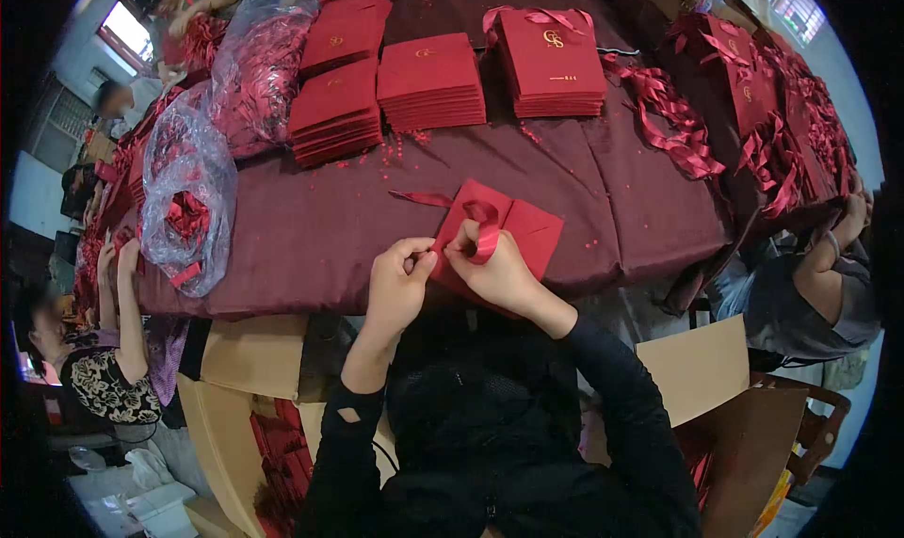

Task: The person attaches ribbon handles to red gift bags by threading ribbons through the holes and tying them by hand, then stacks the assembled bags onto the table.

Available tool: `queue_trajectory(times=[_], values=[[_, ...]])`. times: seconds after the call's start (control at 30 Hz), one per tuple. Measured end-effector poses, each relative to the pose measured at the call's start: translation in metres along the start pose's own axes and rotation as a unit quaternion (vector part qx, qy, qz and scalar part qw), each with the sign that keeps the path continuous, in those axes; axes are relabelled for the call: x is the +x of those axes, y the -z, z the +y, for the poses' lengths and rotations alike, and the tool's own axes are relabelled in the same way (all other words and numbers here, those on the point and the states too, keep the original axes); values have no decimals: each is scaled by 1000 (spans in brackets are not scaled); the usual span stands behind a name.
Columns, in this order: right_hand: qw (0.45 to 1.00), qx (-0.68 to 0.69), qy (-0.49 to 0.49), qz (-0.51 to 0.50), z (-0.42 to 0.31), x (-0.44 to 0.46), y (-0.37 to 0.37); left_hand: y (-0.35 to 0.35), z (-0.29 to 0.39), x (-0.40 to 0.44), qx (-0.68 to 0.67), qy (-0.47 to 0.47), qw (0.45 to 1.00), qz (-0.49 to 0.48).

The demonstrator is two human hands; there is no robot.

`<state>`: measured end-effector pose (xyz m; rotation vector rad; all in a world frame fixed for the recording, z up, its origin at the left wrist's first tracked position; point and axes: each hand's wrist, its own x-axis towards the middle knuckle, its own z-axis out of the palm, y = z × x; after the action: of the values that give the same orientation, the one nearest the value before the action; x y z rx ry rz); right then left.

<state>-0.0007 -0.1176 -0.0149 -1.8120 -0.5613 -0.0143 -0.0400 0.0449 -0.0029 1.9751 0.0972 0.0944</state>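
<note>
A flat red paper gift bag (537,234) lies at an angle on the cloth near the table's front edge, under both my hands. My right hand (504,273) is closed on a red satin ribbon (486,220), which loops up over the fingers. At the bag's left edge, my left hand (397,284) has its thumb and forefinger pinched together; what sits between them is too small to make out. One loose ribbon end (420,198) sticks out past the bag's upper left side.
Stacks of red bags (431,81) and a ribboned stack (551,63) stand farther back. Loose ribbons (673,124) lie right, plastic bags of ribbon (188,213) left. Cardboard boxes (254,359) flank my lap. Other people sit at both sides.
</note>
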Motion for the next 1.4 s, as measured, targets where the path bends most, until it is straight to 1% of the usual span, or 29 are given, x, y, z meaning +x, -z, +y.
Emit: queue_trajectory(times=[0.03, 0.1, 0.13, 0.2, 0.23, 0.27, 0.3, 0.33, 0.37, 0.4, 0.57, 0.63, 0.73, 0.77, 0.8, 0.83, 0.9, 0.93, 1.0, 1.03, 1.07, 1.1, 1.13, 1.17, 1.23, 1.27, 1.3, 1.33, 1.4], values=[[1000, -7, -6, -5, 1, 0, 0, 0, 0, 1, 0, 0, 1000, 0], [1000, -15, -12, -10, 1, 0, -1, 0, -1, 2, -51, 54, 997, -20], [999, -24, -9, -19, 0, 0, -3, 0, -1, 1, -51, 54, 997, -21], [999, -33, -8, -25, 1, 0, -2, -3, 3, -1, -13, 3, 1000, -7], [999, -3, -7, -31, 2, 1, -1, 0, 3, 0, -12, 1, 1000, -9], [999, 26, -5, -37, 4, 3, 1, 5, 3, 2, -20, -11, 999, -47], [999, 25, -2, -35, 5, 4, 3, 11, 4, 5, -29, -24, 996, -84], [993, 97, -29, -57, 8, 5, 6, 18, 7, 8, -29, -26, 996, -84], [981, 168, -57, -80, 9, 4, 9, 25, 11, 13, 37, -69, 990, -121], [985, 138, -29, -102, 4, 4, 16, 28, 13, 17, 103, -112, 976, -155], [988, 90, 16, -123, 8, 5, 21, 22, 3, 26, 73, -156, 971, -165], [988, 85, 26, -128, 9, 4, 20, 19, 0, 30, 155, -237, 947, -154], [987, 98, 19, -128, 6, 5, 21, 20, 1, 33, 145, -233, 947, -168], [993, 45, 4, -113, 1, 3, 21, 21, 2, 32, 144, -231, 947, -168], [995, -8, -12, -97, -1, 0, 22, 21, 4, 30, 152, -240, 948, -142], [995, -7, -14, -97, 2, -2, 21, 21, 5, 29, 160, -248, 948, -116], [980, -160, 95, -72, 9, -5, 23, 33, -2, 34, 220, -231, 948, -17], [980, -159, 94, -71, 10, -5, 25, 47, -4, 36, 157, -186, 970, -12], [984, -116, 107, -79, 7, -4, 30, 73, -20, 38, 258, -219, 941, 25], [985, -114, 107, -79, 4, -4, 30, 83, -24, 39, 275, -226, 934, 30], [991, -90, 56, -77, 1, -4, 30, 91, -26, 39, 277, -226, 933, 29], [995, -66, 5, -74, -2, -3, 30, 97, -26, 40, 282, -204, 937, 22], [995, -66, 5, -73, -3, -3, 28, 100, -27, 40, 287, -181, 941, 14], [996, -62, 0, -64, -5, -2, 27, 100, -27, 41, 286, -182, 941, 15], [997, -61, -4, -53, -5, 1, 29, 98, -27, 43, 331, -212, 919, 14], [978, -179, 87, -69, -4, 3, 31, 94, -24, 45, 329, -214, 920, 14], [936, -293, 176, -84, -3, 5, 33, 88, -17, 45, 316, -218, 923, 35], [936, -293, 176, -83, 2, 8, 33, 79, -11, 47, 304, -222, 925, 56], [889, -364, 266, -76, 14, 13, 30, 56, -6, 50, 236, -229, 944, 31]])
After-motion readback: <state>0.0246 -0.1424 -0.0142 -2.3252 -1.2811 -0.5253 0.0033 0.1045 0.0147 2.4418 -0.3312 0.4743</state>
